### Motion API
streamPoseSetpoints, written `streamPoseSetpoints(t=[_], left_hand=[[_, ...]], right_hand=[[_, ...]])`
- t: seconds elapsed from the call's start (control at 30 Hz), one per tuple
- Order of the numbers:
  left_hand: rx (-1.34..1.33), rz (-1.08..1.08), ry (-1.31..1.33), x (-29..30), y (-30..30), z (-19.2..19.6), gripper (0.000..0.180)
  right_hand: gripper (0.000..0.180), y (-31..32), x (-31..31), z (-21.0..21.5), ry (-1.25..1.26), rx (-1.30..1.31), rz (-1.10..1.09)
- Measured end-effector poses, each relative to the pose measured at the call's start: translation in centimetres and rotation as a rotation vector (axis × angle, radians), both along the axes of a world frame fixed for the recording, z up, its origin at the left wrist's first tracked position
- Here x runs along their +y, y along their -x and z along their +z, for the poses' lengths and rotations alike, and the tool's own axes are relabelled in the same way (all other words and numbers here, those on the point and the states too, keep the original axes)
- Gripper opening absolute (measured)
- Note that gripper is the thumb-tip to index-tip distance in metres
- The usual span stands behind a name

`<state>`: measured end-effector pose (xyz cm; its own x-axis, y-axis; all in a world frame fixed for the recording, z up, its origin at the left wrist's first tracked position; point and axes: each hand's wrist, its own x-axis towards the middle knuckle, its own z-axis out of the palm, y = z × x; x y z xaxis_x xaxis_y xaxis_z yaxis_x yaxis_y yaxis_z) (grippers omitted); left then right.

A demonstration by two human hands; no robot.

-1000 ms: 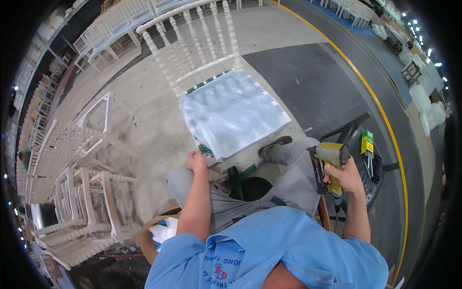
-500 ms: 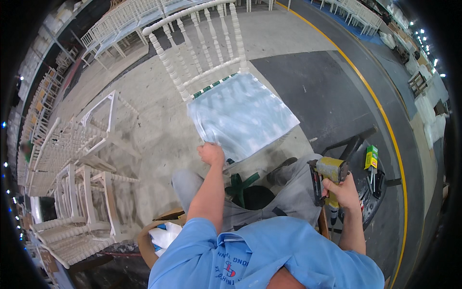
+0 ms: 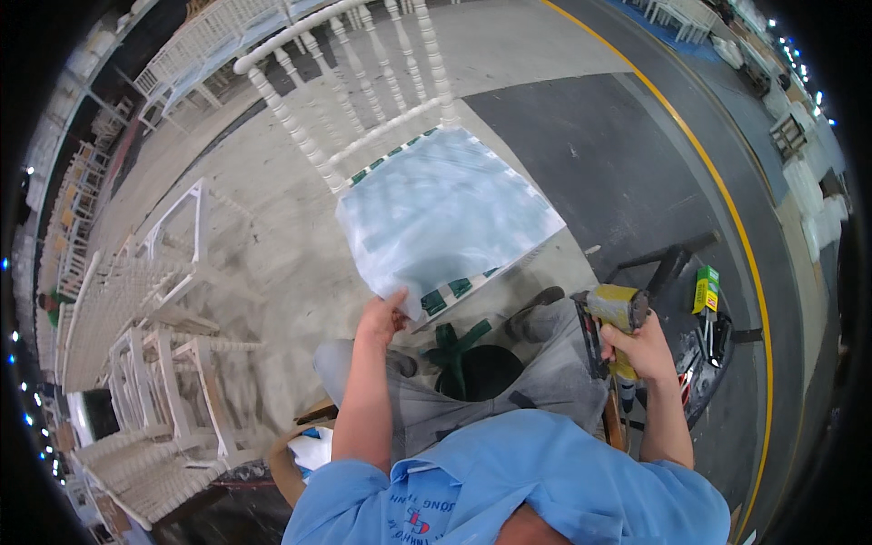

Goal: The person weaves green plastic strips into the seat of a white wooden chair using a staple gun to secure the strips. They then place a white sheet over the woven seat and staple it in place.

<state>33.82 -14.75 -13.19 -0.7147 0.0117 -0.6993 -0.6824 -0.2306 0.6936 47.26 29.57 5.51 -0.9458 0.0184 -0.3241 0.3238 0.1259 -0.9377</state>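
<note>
In front of me stands a white chair [image 3: 391,130] with turned spindles in its back. A thin, pale white cloth [image 3: 445,213] lies across its seat, slightly rumpled. Green webbing [image 3: 434,302] shows along the seat's front edge, with a narrow strip of it at the back. At the near left corner, my left hand [image 3: 381,318] pinches the cloth between thumb and fingers. My right hand [image 3: 643,350] is wrapped round the handle of a yellow and black staple gun [image 3: 616,307], held over my right thigh, apart from the chair.
Green straps [image 3: 450,350] hang between my knees. To my right, a black stand [image 3: 699,386] bears hand tools and a green and yellow box [image 3: 707,289]. More white chairs [image 3: 173,391] crowd the left. A carton [image 3: 284,468] with white material sits by my left hip.
My left hand has drawn the cloth's near corner left and slightly down. The front edge now uncovers more green webbing. The staple gun has barely moved.
</note>
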Motion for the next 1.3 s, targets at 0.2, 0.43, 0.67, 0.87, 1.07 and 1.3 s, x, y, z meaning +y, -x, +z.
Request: streamPoseSetpoints(t=[0.2, 0.43, 0.67, 0.87, 1.07, 1.3], left_hand=[[-0.025, 0.069, -0.039, -0.4, -2.5, -0.8, 0.029], [-0.040, 0.077, 0.195, 0.0, -4.6, -1.3, 0.022], [-0.043, 0.126, 0.214, 1.0, -5.0, -1.5, 0.020], [-0.053, 0.145, 0.195, 0.9, -5.1, -2.0, 0.021], [-0.062, 0.134, 0.205, 0.6, -5.7, -2.4, 0.022], [-0.061, 0.127, 0.219, 0.7, -5.7, -2.7, 0.024]], right_hand=[[0.029, 5.5, 0.0, 1.2, -0.015, -0.032, 0.007], [0.023, 16.6, 1.4, -2.2, -0.139, -0.134, 0.048], [0.022, 22.2, 2.2, -7.4, -0.306, -0.253, 0.151], [0.019, 22.7, 1.2, -8.9, -0.339, -0.309, 0.150], [0.020, 21.7, -1.3, -8.5, -0.238, -0.314, 0.176], [0.022, 20.6, -4.2, -9.6, -0.314, -0.321, 0.202]])
